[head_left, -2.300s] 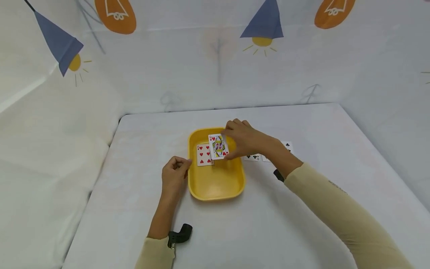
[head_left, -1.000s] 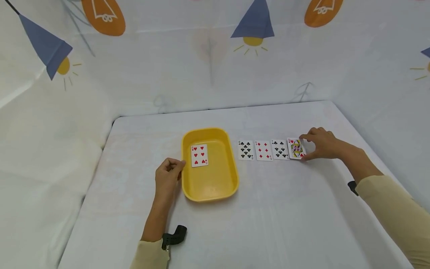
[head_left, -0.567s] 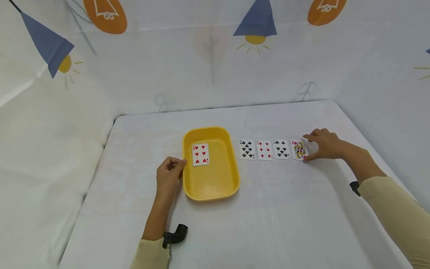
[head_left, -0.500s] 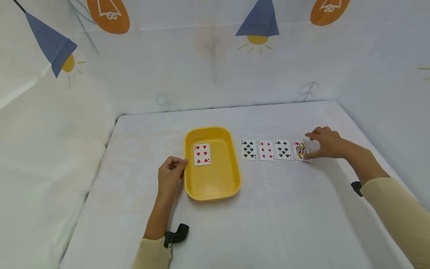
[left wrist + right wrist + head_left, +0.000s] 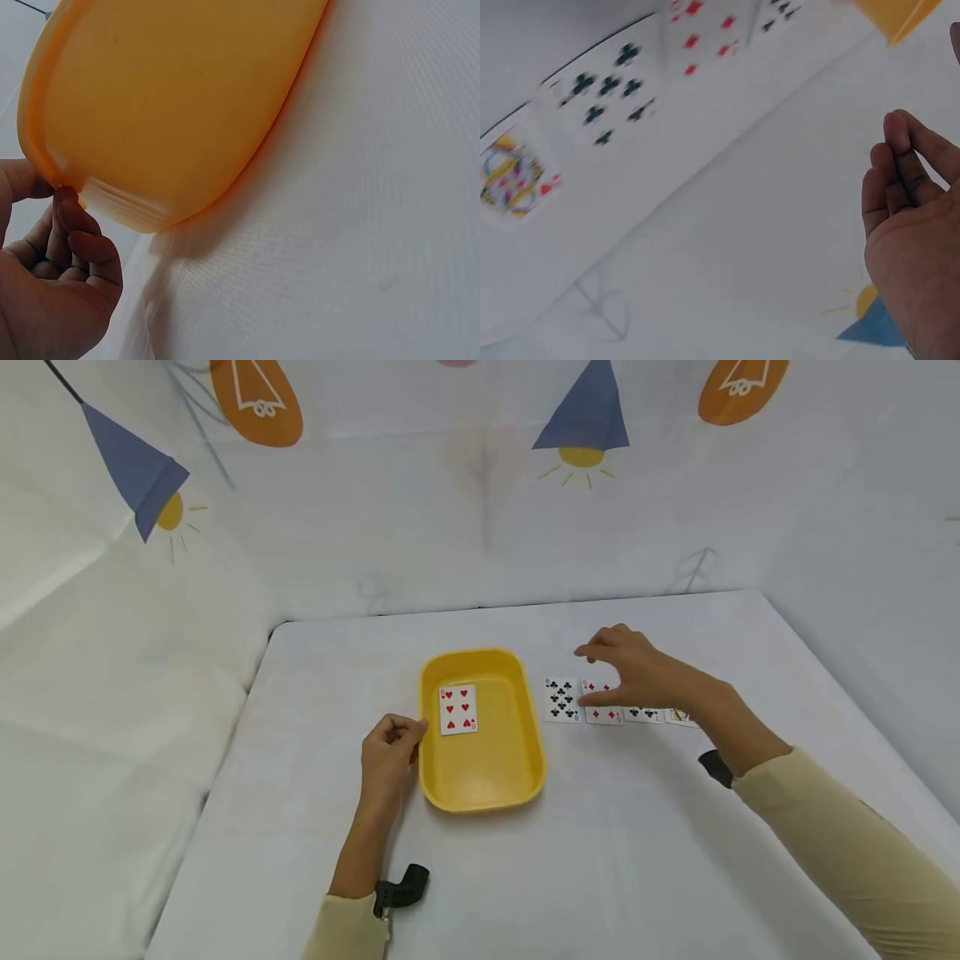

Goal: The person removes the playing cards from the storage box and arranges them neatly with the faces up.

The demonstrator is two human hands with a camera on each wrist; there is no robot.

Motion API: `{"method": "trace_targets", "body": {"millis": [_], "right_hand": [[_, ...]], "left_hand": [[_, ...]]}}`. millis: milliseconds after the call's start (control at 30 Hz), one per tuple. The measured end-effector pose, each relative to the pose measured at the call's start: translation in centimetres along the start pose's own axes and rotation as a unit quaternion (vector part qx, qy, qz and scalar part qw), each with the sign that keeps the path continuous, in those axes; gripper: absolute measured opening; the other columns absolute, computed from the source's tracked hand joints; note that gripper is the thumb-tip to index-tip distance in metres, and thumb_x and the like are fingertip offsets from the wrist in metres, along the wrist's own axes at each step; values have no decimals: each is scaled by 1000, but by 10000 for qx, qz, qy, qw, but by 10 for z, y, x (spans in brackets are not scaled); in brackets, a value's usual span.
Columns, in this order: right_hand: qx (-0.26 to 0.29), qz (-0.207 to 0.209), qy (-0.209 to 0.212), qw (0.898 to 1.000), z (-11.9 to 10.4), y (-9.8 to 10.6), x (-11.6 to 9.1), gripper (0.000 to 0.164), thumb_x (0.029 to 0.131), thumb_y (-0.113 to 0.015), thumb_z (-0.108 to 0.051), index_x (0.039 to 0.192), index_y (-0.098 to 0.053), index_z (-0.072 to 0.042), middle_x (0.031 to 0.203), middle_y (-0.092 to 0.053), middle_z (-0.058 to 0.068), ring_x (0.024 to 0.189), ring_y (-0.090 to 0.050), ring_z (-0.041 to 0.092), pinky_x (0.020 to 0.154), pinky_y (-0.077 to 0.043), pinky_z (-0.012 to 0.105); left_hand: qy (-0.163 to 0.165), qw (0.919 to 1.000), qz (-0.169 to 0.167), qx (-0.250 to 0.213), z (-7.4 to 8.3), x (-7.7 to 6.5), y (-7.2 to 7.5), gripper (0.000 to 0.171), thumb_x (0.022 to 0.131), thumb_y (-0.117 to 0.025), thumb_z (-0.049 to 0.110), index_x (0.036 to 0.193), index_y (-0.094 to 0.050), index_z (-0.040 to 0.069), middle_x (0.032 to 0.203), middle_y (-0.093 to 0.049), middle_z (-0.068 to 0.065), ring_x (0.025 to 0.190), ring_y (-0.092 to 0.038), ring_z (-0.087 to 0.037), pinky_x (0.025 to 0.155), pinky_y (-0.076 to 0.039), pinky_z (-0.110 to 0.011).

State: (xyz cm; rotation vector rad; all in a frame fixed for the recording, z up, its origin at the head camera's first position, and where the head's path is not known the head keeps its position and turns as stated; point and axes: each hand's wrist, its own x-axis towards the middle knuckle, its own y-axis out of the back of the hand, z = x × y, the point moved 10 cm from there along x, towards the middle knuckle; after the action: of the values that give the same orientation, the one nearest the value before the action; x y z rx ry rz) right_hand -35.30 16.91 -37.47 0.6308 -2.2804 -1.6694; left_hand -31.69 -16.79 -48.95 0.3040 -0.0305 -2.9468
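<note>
A yellow plastic tray (image 5: 480, 789) lies on the white table, with the six of hearts card (image 5: 458, 710) face up inside it. My left hand (image 5: 386, 756) pinches the tray's left rim between thumb and fingers, as the left wrist view shows. Over the row of cards, my right hand (image 5: 630, 668) hovers with thumb and fingers spread and nothing between them. The row runs from the eight of clubs (image 5: 562, 700) to the six of diamonds (image 5: 602, 714), the seven of clubs (image 5: 607, 94) and the queen of hearts (image 5: 514, 176). In the head view my right hand partly covers the last three.
White cloth (image 5: 480, 518) printed with lamps and bulbs rises behind the table (image 5: 525, 885) and along its sides. A black wrist strap with a camera (image 5: 405, 887) sits on the left forearm; another black device (image 5: 716, 768) shows at the right wrist.
My right hand carried the queen of hearts from the tray to the row's right end, let it go, then moved back left over the cards. The left hand stayed at the tray rim.
</note>
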Motion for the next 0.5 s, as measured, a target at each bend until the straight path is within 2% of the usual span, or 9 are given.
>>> {"method": "trace_targets", "body": {"millis": [167, 300, 400, 500], "right_hand": [[-96, -296, 486, 9983, -56, -23, 31, 77, 80, -81, -50, 139, -56, -8, 132, -51, 8, 119, -42, 26, 100, -39, 46], [-440, -529, 889, 9937, -94, -46, 58, 79, 80, -80, -53, 138, -57, -4, 130, -52, 10, 117, -43, 26, 102, -38, 42], [-733, -640, 1169, 9884, -114, -64, 75, 80, 81, -78, -54, 137, -58, -1, 126, -52, 12, 115, -43, 26, 101, -37, 40], [-962, -681, 1222, 9855, -123, -77, 90, 80, 80, -79, -55, 135, -59, 0, 121, -52, 11, 111, -43, 27, 100, -37, 38]], "left_hand": [[-36, 10000, 9, -19, -3, 0, 0, 20, 91, -74, 21, 95, -63, 5, 83, -56, -6, 70, -49, -16, 60, -45, -24], [-111, 9999, 43, 10, -1, 1, 1, 20, 90, -74, 22, 94, -64, 6, 83, -56, -6, 69, -49, -16, 60, -45, -24], [-118, 9998, 83, 103, 0, 1, 2, 20, 90, -74, 23, 94, -64, 6, 82, -56, -6, 69, -49, -16, 59, -45, -24], [-114, 9997, 95, 191, 1, 2, 1, 21, 90, -74, 23, 94, -64, 6, 82, -56, -6, 68, -50, -17, 59, -45, -24]]}}
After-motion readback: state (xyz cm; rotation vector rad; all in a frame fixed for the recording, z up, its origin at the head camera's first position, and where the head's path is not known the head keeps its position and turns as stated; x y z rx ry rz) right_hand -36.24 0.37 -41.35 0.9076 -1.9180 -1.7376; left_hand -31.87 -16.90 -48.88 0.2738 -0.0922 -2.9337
